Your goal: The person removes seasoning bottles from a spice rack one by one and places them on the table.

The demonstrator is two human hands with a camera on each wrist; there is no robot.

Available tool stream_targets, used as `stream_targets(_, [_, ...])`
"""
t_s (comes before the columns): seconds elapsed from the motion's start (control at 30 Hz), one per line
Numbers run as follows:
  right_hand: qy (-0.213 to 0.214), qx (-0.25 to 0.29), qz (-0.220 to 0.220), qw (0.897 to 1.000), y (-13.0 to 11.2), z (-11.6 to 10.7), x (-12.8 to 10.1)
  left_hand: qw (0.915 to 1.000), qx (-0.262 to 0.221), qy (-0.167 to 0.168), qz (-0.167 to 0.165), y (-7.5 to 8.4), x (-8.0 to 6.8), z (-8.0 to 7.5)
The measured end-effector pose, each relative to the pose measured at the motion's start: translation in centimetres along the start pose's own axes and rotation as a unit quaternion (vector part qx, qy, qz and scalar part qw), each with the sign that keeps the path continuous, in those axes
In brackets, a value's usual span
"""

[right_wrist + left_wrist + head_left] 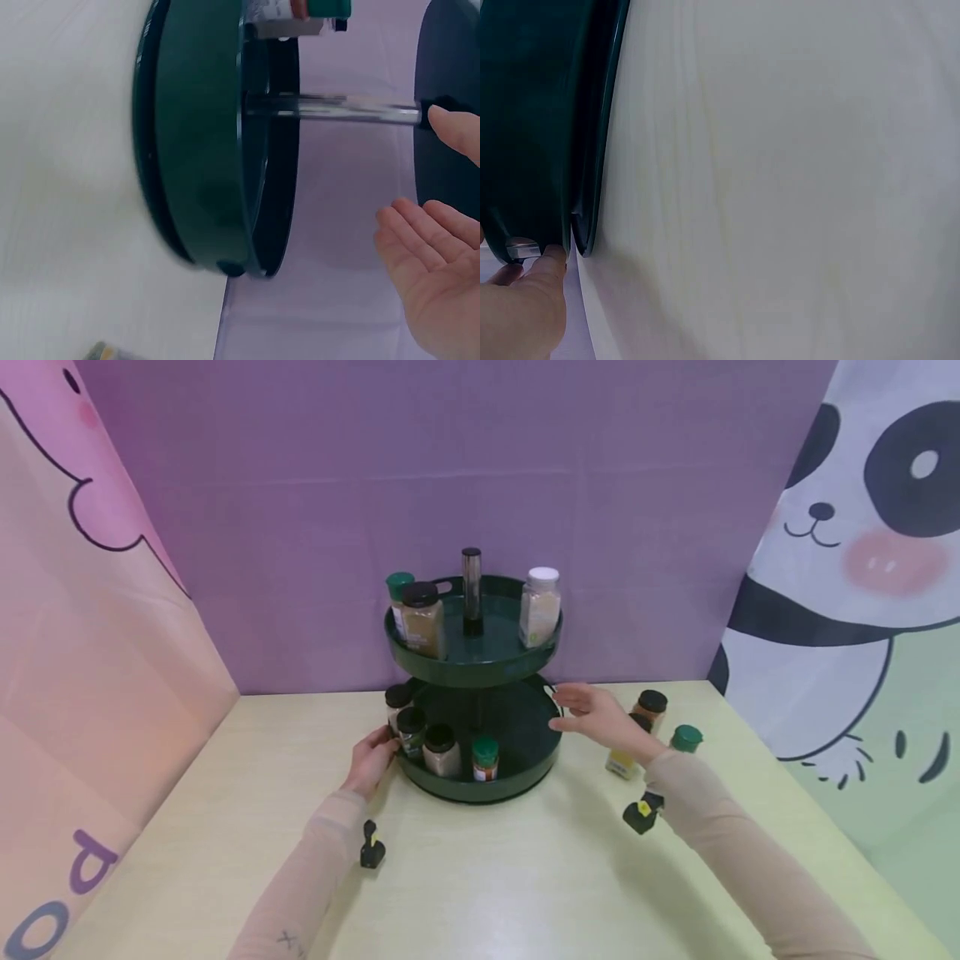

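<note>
A dark green two-tier turntable rack point(472, 674) stands on the table with spice jars on both tiers. My left hand point(367, 762) is at the left side of the lower tray point(465, 791). In the left wrist view its fingers point(549, 262) pinch the tray wall by the handle slot point(523, 248). My right hand point(600, 714) is by the lower tray's right edge, fingers extended and thumb apart, holding nothing. Along the lower tray's left and front are black-lidded jars point(441, 753) and a green-capped jar point(485, 760).
The upper tray carries a white-lidded jar point(540, 610), a black-lidded jar of brown powder point(423, 622) and a green-capped jar point(400, 589). Right of the rack, partly behind my right arm, stand a green-capped bottle point(686, 739), an orange-filled jar point(651, 706) and a yellow-labelled jar point(621, 764).
</note>
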State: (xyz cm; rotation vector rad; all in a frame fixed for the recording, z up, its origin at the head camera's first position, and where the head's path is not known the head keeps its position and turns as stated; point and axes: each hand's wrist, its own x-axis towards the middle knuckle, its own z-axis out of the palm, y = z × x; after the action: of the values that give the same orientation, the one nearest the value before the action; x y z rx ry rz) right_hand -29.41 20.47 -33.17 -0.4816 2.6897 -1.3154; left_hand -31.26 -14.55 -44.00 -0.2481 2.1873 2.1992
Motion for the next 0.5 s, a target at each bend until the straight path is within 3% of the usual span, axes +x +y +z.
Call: stream_targets(0.5, [-0.059, 0.025, -0.028, 0.998, -1.4, 3.3, 1.6, 1.0000, 0.003, 0.000, 0.000, -0.2, 0.3, -0.2])
